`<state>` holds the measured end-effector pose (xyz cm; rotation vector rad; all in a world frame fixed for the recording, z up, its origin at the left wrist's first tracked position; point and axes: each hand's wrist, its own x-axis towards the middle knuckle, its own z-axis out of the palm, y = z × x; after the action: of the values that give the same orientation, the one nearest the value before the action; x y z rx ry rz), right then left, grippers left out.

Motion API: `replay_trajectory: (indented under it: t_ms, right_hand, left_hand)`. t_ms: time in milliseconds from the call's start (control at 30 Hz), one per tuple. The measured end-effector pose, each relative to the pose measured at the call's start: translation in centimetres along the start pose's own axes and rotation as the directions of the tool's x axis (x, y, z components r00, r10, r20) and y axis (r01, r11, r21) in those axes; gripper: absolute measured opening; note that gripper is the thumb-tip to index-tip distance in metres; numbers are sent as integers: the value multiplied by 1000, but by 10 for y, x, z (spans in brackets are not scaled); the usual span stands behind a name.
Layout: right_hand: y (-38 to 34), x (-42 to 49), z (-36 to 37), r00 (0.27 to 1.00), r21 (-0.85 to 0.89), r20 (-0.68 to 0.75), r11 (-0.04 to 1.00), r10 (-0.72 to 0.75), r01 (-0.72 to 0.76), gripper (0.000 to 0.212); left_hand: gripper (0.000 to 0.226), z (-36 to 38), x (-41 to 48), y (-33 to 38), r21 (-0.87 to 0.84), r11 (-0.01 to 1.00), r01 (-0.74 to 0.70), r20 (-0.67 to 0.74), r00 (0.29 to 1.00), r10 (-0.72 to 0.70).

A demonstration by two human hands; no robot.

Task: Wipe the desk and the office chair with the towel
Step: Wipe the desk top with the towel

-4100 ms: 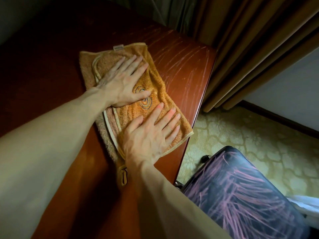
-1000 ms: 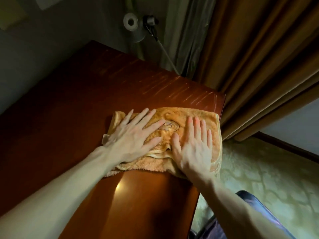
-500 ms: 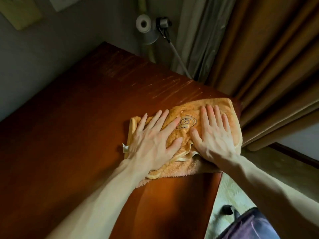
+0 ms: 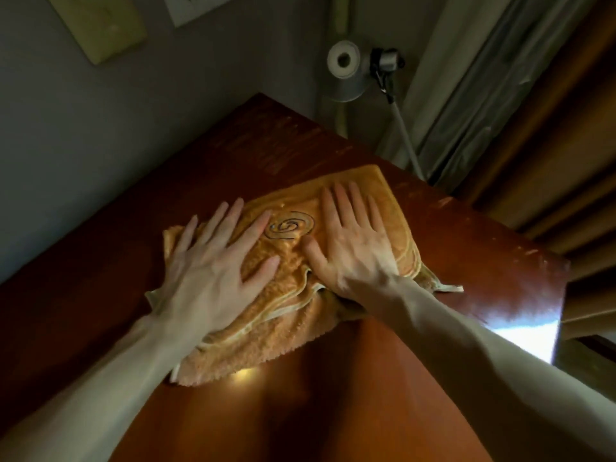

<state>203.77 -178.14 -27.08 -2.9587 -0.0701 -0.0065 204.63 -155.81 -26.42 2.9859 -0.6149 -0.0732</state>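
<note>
A folded orange towel [image 4: 290, 321] with a stitched spiral lies flat on the dark red-brown wooden desk [image 4: 466, 248], toward its far part. My left hand [image 4: 216, 271] presses flat on the towel's left half, fingers spread and straight. Beside it my right hand [image 4: 353, 241] presses flat on the right half, fingers straight and pointing away from me. The spiral shows between the two hands. The office chair is out of view.
A grey wall runs behind the desk's far edge, with a plate and a paper fixed on it. A grey lamp head [image 4: 346, 75] on a thin arm hangs past the far corner. Brown and grey curtains [image 4: 533, 128] fall to the right of the desk's right edge.
Both hands have slid the towel away from the desk's right edge, leftward and farther onto the desk top. Bare wood now shows to the towel's right.
</note>
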Motion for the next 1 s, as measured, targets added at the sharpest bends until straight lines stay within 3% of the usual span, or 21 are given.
replay_trajectory:
  t_ms: [233,400,500,567,633,667,733,800,1000]
  right_hand:
    - [-62,71,12,997,30,38,997,-74,73,90]
    - [-81,95,4,981,-12,171,996,-89,92,85]
    - [-74,101,-16,979,-161,61,966,-194,202,78]
    - [-66,109,-27,952,-217,-36,933,-303,288,70]
    - [-56,114,-26,908,-193,23,889,-419,415,66]
    - [-51,116,-19,877,-158,83,863,-472,480,64]
    - [-44,115,-6,854,-37,141,860,-500,510,63]
    - [-40,119,4,866,11,108,872,-488,490,65]
    - [-48,116,7,930,34,52,932,-363,361,70]
  left_hand:
    - [80,-12,16,-82,3,998,61,30,998,-62]
    - [80,-28,6,-70,110,967,231,-10,973,-232]
    - [83,-26,-16,-34,-37,929,367,-154,917,-369]
    - [96,-22,-17,-22,-207,834,511,-63,844,-532]
    - [101,-20,-8,-17,-285,720,633,21,755,-656]
    - [100,-15,-2,-16,-256,716,649,-18,738,-675]
    - [97,-8,7,-17,-157,762,628,-116,754,-646]
    - [97,-2,18,-24,-114,791,601,-166,773,-612]
    - [106,-11,74,-72,-20,911,412,-91,907,-412]
